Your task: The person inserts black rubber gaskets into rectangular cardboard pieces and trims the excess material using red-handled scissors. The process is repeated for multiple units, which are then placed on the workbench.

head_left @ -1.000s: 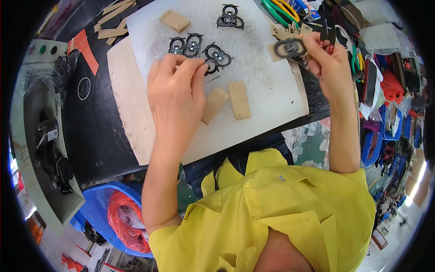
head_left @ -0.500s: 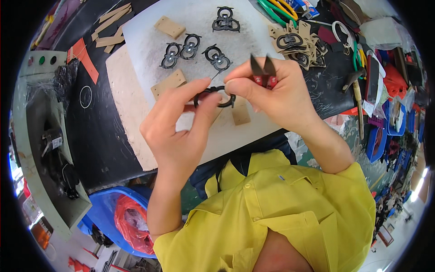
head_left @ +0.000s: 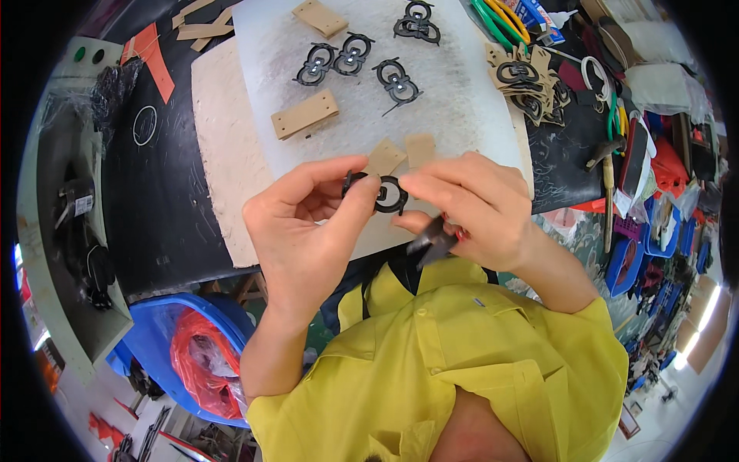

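Pinched between the thumb and fingers of my left hand (head_left: 302,219) is a black double-ring buckle (head_left: 381,202). The fingers hide its left part. My right hand (head_left: 489,202) holds a pair of snips (head_left: 433,242) with dark blades and red on the handles, blades pointing down toward my body. Its index finger and thumb are at the buckle's right ring; whether they grip it I cannot tell. Just beyond the buckle lie two tan strap pieces (head_left: 420,150). Farther up the white sheet (head_left: 462,100) are several similar black buckles (head_left: 397,82).
Folded tan straps (head_left: 305,114) lie on the sheet. At the right is a pile of tan straps with black buckles (head_left: 517,73), near a hammer (head_left: 608,165). An orange strip (head_left: 158,65) lies left. A blue bin (head_left: 142,319) stands below the table edge.
Both hands have come nearer my body with the buckle. The snips have swung from pointing away to pointing down toward me. The whole view has shifted a little.
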A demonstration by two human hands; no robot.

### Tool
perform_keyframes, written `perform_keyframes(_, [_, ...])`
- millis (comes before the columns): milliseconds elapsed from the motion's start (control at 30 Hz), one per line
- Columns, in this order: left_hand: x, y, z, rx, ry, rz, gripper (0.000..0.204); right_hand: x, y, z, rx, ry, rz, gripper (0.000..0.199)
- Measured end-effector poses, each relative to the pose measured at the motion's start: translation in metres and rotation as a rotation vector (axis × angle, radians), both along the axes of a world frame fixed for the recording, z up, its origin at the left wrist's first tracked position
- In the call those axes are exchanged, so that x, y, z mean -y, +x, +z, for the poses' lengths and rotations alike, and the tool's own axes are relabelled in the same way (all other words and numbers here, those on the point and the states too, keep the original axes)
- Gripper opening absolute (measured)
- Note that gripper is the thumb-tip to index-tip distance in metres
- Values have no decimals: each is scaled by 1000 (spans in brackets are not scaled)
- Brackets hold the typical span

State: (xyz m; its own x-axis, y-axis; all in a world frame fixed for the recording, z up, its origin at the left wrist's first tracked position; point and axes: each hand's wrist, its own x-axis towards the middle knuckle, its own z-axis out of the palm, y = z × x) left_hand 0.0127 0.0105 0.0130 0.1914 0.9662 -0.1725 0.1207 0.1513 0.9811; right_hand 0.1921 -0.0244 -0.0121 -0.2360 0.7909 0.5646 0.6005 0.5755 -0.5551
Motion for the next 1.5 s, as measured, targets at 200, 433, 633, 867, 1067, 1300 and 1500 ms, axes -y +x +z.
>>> perform_keyframes(200, [10,2,-3,-48,85,-10,19,6,1,5,-89,-108,41,28])
perform_keyframes(433, [12,0,-16,286,-263,-209,21,-3,6,4,-60,-91,-4,37])
perform_keyframes(633, [21,5,-17,206,-57,106,17,8,-4,21,-508,-826,-120,16])
perform_keyframes(867, [33,2,-25,30,246,78,16,16,-10,10,-539,-845,-147,12])
perform_keyframes(1067, [38,-2,-21,27,40,143,16,27,-9,2,8,-134,21,32])
perform_keyframes(1300, [48,0,-27,-102,275,173,17,33,-9,-7,-97,-165,76,39])
perform_keyframes(1500, [43,-8,-27,59,85,-39,29,29,-2,5,91,-19,159,35])
